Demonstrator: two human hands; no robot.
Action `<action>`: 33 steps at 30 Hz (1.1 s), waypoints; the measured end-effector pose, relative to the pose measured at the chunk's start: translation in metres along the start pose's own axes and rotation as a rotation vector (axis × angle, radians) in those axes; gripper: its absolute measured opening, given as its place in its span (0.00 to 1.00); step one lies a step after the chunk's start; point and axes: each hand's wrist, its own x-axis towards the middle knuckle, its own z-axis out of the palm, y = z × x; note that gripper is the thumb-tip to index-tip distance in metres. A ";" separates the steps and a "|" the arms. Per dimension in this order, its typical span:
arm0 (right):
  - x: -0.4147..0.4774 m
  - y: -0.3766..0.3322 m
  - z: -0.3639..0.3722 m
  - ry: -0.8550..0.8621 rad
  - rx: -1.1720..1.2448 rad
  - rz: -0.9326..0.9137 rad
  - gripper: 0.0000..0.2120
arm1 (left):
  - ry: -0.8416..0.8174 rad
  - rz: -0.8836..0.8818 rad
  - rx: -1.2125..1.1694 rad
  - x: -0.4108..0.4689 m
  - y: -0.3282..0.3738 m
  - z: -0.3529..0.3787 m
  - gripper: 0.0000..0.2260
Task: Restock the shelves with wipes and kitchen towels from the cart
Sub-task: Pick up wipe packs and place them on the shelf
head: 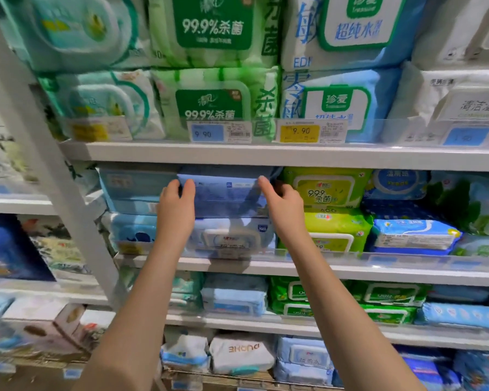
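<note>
Two-handed — left grip (177,201), right grip (284,200), on blue pack (226,190)

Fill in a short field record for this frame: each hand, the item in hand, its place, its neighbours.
left hand: grips the left end of the blue wipes pack
right hand: grips the right end of the same pack
placement: pack lies flat, top of a stack, on the middle shelf
under it: pale blue lidded pack
right neighbour: yellow-green packs, stacked
left neighbour: light blue packs, stacked
cart: not in view
</note>
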 end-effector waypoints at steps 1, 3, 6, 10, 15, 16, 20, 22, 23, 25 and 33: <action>0.001 0.000 0.003 0.020 0.013 0.011 0.22 | -0.002 -0.004 -0.020 0.001 0.002 -0.002 0.15; -0.002 -0.001 0.005 0.059 0.048 0.019 0.19 | 0.003 -0.010 -0.020 0.004 0.004 -0.004 0.16; -0.006 0.003 0.007 0.077 0.101 0.004 0.22 | 0.022 -0.014 -0.058 0.007 0.004 -0.005 0.17; -0.019 0.006 0.008 0.071 0.133 -0.064 0.28 | -0.043 -0.011 -0.151 0.014 -0.007 -0.011 0.16; -0.026 0.010 0.008 0.085 0.234 -0.062 0.18 | -0.193 -0.059 -0.337 0.007 -0.024 -0.017 0.02; -0.027 0.011 0.008 0.084 0.244 -0.050 0.14 | -0.204 -0.059 -0.360 0.004 -0.026 -0.018 0.04; -0.031 0.009 0.004 0.024 0.271 -0.018 0.07 | -0.302 -0.046 -0.370 -0.003 -0.026 -0.023 0.07; -0.033 0.005 0.000 -0.011 0.280 -0.018 0.02 | -0.317 -0.049 -0.354 -0.003 -0.024 -0.027 0.08; -0.033 0.004 -0.001 -0.021 0.285 -0.019 0.02 | -0.309 -0.047 -0.347 -0.002 -0.023 -0.028 0.09; -0.037 0.001 -0.004 -0.037 0.292 -0.030 0.06 | -0.287 -0.047 -0.326 -0.003 -0.022 -0.030 0.11; -0.054 0.005 -0.015 -0.055 0.329 0.008 0.07 | -0.198 0.063 -0.158 -0.021 -0.022 -0.036 0.21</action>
